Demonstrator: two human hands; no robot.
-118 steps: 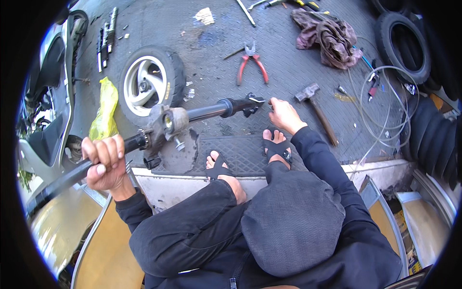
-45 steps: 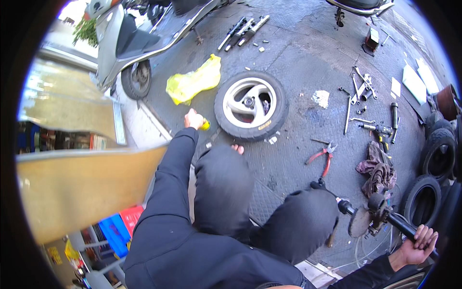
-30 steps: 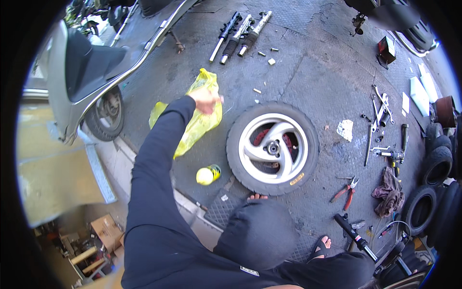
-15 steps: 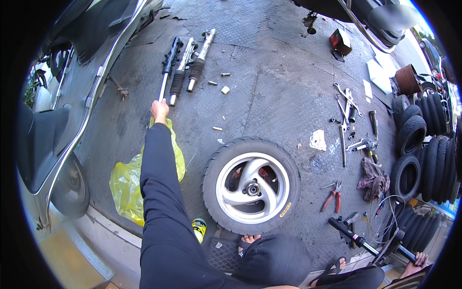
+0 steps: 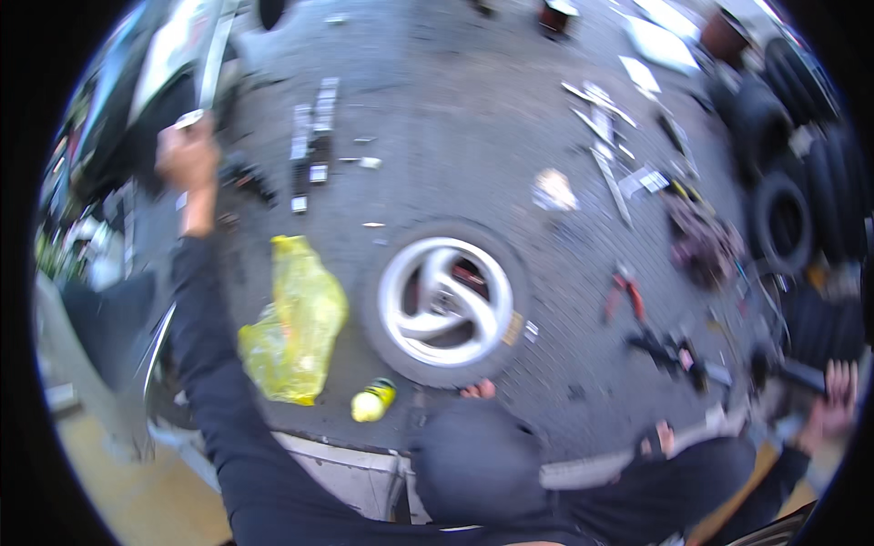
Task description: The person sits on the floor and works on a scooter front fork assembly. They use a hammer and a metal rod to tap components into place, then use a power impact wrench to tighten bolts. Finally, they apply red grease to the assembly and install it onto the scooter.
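Note:
My left hand (image 5: 187, 159), blurred, is raised at the upper left, closed on a silver-and-black fork tube (image 5: 248, 182). To its right, two other fork tubes (image 5: 320, 127) lie on the floor. Below them are a yellow plastic bag (image 5: 296, 318) and a small yellow-green container (image 5: 371, 400). A wheel with a silver three-spoke rim (image 5: 442, 300) lies flat beside the bag, near my foot. At the lower right edge my right hand (image 5: 833, 400) grips the black tube of a steering-fork assembly (image 5: 792, 373). Fine detail is smeared by motion.
A scooter (image 5: 109, 337) stands along the left. Wrenches (image 5: 605, 150), red-handled pliers (image 5: 624, 300) and a dark rag (image 5: 701, 241) lie on the right floor (image 5: 473, 155). Stacked tyres (image 5: 778, 218) line the right side; a threshold (image 5: 355, 478) runs below my feet.
My left hand has moved from the bag to the fork tubes and then up and left, taking hold of one. The view has swung round; my right hand keeps hold of its tube.

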